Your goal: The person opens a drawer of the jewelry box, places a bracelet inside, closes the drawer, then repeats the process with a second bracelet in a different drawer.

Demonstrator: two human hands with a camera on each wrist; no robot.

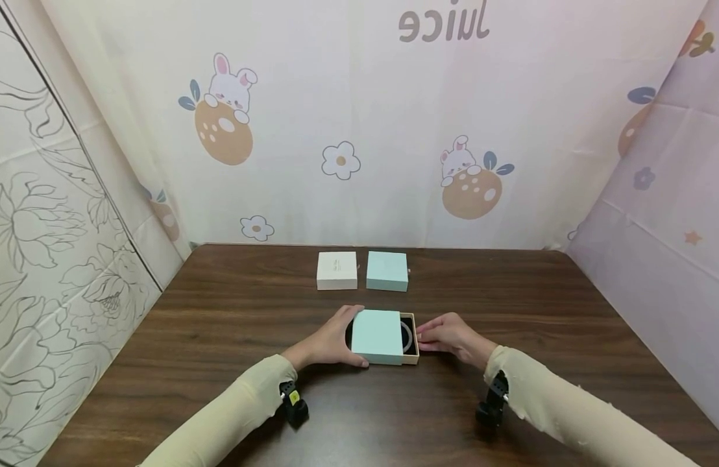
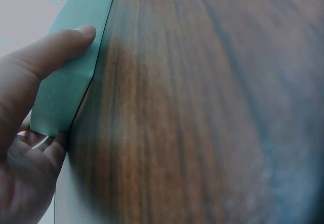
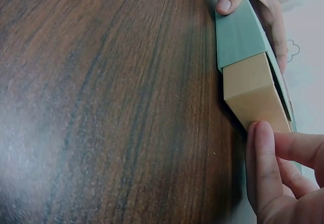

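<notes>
A mint-green sleeve box (image 1: 376,334) lies flat on the table, its tan-sided drawer (image 3: 248,85) partly out on the right. Inside, against a black lining, shows part of a pale bangle (image 1: 409,337); the sleeve covers the rest. My left hand (image 1: 331,340) grips the sleeve from the left, thumb on the near side and fingers round the far side. At the drawer's outer end, my right hand (image 1: 453,337) has its thumb and finger tips together against the tan face. Whatever lies between those tips is hidden.
Behind the hands, a white box (image 1: 337,269) and another mint-green box (image 1: 387,270) stand side by side, each with a small tab on its right side. The dark wooden table (image 1: 248,285) meets a printed curtain (image 1: 394,194) at its far edge.
</notes>
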